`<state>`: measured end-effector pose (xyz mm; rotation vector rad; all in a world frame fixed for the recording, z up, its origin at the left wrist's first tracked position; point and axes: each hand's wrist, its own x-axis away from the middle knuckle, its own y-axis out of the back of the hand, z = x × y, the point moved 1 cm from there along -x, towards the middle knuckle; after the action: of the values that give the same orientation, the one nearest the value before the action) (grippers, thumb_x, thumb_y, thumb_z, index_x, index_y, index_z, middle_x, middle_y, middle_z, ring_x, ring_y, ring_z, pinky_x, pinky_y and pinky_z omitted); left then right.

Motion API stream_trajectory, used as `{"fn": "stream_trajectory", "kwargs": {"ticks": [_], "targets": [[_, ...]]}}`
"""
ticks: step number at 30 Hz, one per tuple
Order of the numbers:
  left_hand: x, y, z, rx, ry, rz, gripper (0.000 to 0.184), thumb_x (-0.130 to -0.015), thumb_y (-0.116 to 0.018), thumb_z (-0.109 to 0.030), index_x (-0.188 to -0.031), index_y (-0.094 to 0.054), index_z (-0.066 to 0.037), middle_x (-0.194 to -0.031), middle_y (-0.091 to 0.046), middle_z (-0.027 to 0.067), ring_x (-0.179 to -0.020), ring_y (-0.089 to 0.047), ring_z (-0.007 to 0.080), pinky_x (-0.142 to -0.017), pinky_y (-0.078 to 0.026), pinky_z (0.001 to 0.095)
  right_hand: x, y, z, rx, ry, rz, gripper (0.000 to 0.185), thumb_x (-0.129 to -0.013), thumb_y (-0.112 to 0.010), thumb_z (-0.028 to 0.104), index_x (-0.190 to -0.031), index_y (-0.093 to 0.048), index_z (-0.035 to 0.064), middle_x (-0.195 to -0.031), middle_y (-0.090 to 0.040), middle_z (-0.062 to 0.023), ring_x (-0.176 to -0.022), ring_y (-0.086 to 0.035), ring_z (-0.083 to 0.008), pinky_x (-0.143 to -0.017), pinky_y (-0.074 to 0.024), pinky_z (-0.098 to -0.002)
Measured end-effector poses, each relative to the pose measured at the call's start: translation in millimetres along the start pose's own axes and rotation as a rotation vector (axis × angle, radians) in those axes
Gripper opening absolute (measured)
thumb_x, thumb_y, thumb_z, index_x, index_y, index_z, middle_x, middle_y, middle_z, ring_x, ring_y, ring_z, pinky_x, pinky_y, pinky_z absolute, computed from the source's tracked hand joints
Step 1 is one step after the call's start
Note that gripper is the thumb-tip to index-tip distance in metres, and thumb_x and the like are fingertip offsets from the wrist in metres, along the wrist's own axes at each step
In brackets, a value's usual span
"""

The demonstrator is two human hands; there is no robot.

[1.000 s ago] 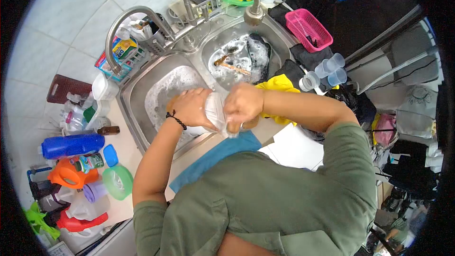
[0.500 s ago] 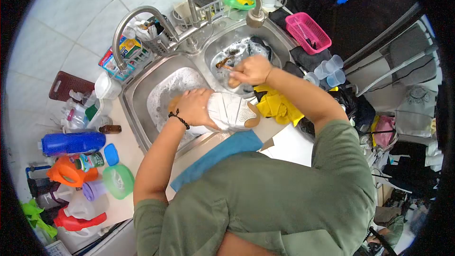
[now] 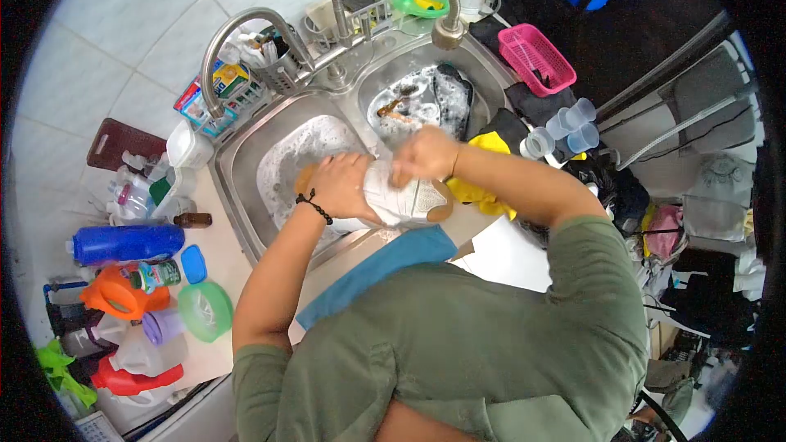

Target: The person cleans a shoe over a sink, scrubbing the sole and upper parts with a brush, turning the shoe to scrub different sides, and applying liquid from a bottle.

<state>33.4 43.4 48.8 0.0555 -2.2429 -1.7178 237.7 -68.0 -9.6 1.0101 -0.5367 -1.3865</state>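
Observation:
A white shoe (image 3: 399, 199) with a perforated pattern and tan sole lies across the front rim of the double sink. My left hand (image 3: 336, 184), with a dark beaded bracelet at the wrist, wraps over the shoe's left part and hides some of it. Over the shoe's upper side is my right hand (image 3: 424, 157), its fingers curled and smeared by motion. Whatever it holds cannot be made out. Sudsy water fills the left basin (image 3: 246, 139). In the right basin (image 3: 368, 86), a brown-handled tool (image 3: 393, 112) and a dark item (image 3: 450, 94) sit among suds.
Two curved faucets (image 3: 449, 33) rise behind the basins. A yellow cloth (image 3: 475, 195) and clear plastic cups (image 3: 538, 143) lie to the right, near a pink basket (image 3: 536, 57). A blue towel (image 3: 377, 274) drapes along the front edge. Bottles and a green bowl (image 3: 205, 311) crowd the left counter.
My right hand has come down and slightly left from above the right basin onto the shoe. My left hand keeps its hold on the shoe. The view has shifted slightly.

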Motion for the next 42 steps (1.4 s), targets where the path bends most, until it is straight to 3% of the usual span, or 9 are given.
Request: {"fn": "stream_trajectory", "kwargs": {"ticks": [3, 7, 14, 18, 23, 25, 27, 30, 42], "targets": [[-5, 4, 1, -0.033, 0.019, 0.015, 0.107, -0.041, -0.084, -0.069, -0.124, -0.057, -0.007, -0.121, -0.061, 0.0122, -0.117, -0.055, 0.0306, -0.100, -0.040, 0.0462, -24, 50, -12, 0.364, -0.330, 0.250, 0.049, -0.092, -0.044, 0.057, -0.086, -0.076, 0.0193, -0.074, -0.069, -0.0140, -0.070, -0.067, -0.0354, -0.065, -0.0533, -0.0478], [-1, 4, -1, -0.010, 0.005, -0.013, 0.110, -0.039, -0.085, -0.069, -0.125, -0.057, -0.006, -0.119, -0.061, 0.0140, -0.116, -0.056, 0.0328, -0.097, -0.041, 0.0466, -20, 26, 46, 0.135, 0.079, 0.218, 0.051, -0.092, -0.044, 0.056, -0.079, -0.073, 0.0154, -0.073, -0.068, -0.0168, -0.072, -0.068, -0.0364, -0.065, -0.0539, -0.0472], [-2, 6, 0, -0.043, 0.033, 0.033, 0.111, -0.040, -0.086, -0.066, -0.130, -0.055, -0.008, -0.120, -0.061, 0.0152, -0.114, -0.057, 0.0332, -0.095, -0.041, 0.0476, -34, 49, 39, 0.224, -0.316, -0.189, 0.054, -0.093, -0.044, 0.054, -0.072, -0.070, 0.0120, -0.069, -0.067, -0.0151, -0.064, -0.066, -0.0378, -0.057, -0.0521, -0.0482], [11, 16, 0, 0.036, 0.024, -0.024, 0.101, -0.047, -0.087, -0.061, -0.129, -0.056, -0.010, -0.119, -0.061, 0.0151, -0.117, -0.056, 0.0337, -0.099, -0.042, 0.0468, -35, 66, 76, -0.036, -0.484, -0.381, 0.059, -0.095, -0.043, 0.058, -0.076, -0.072, 0.0105, -0.074, -0.067, -0.0199, -0.072, -0.066, -0.0400, -0.065, -0.0521, -0.0505], [17, 15, 25, 0.140, -0.042, -0.081, 0.097, -0.046, -0.092, -0.034, -0.130, -0.054, -0.006, -0.123, -0.061, 0.0203, -0.115, -0.056, 0.0386, -0.099, -0.044, 0.0465, -38, 88, 75, -0.128, -0.784, 0.034, 0.087, -0.087, -0.030, 0.081, -0.110, -0.073, 0.0089, -0.117, -0.066, -0.0249, -0.114, -0.062, -0.0380, -0.095, -0.0468, -0.0489], [17, 22, 17, 0.208, -0.166, -0.187, 0.097, -0.046, -0.092, -0.029, -0.131, -0.054, -0.004, -0.119, -0.062, 0.0212, -0.111, -0.058, 0.0386, -0.096, -0.047, 0.0458, -60, 96, 76, 0.032, -0.402, 0.093, 0.069, -0.082, -0.042, 0.081, -0.135, -0.055, 0.0394, -0.118, -0.066, -0.0208, -0.108, -0.063, -0.0400, -0.090, -0.0512, -0.0479], [14, 18, 24, 0.208, -0.199, -0.219, 0.099, -0.046, -0.092, -0.028, -0.134, -0.052, -0.003, -0.117, -0.063, 0.0222, -0.112, -0.058, 0.0386, -0.096, -0.046, 0.0458, -105, 110, 93, 0.223, -0.021, 0.185, 0.057, -0.085, -0.057, 0.063, -0.137, -0.050, 0.0424, -0.109, -0.069, -0.0095, -0.098, -0.067, -0.0340, -0.079, -0.0539, -0.0484], [6, 20, 16, 0.010, -0.085, -0.248, 0.103, -0.048, -0.092, -0.026, -0.138, -0.047, -0.002, -0.117, -0.063, 0.0227, -0.115, -0.056, 0.0380, -0.099, -0.044, 0.0474, -224, 103, 104, 0.498, 0.287, 0.427, 0.055, -0.094, -0.055, 0.045, -0.145, -0.040, 0.0353, -0.131, -0.062, -0.0066, -0.111, -0.062, -0.0340, -0.093, -0.0504, -0.0522], [-32, 31, -42, -0.331, -0.002, -0.351, 0.100, -0.056, -0.088, -0.038, -0.141, -0.045, -0.005, -0.117, -0.064, 0.0162, -0.115, -0.057, 0.0360, -0.096, -0.047, 0.0472, -198, 177, 181, 0.437, 0.116, -0.411, 0.042, -0.093, -0.053, 0.042, -0.132, -0.056, 0.0283, -0.119, -0.066, -0.0073, -0.106, -0.065, -0.0321, -0.085, -0.0534, -0.0501]]}}
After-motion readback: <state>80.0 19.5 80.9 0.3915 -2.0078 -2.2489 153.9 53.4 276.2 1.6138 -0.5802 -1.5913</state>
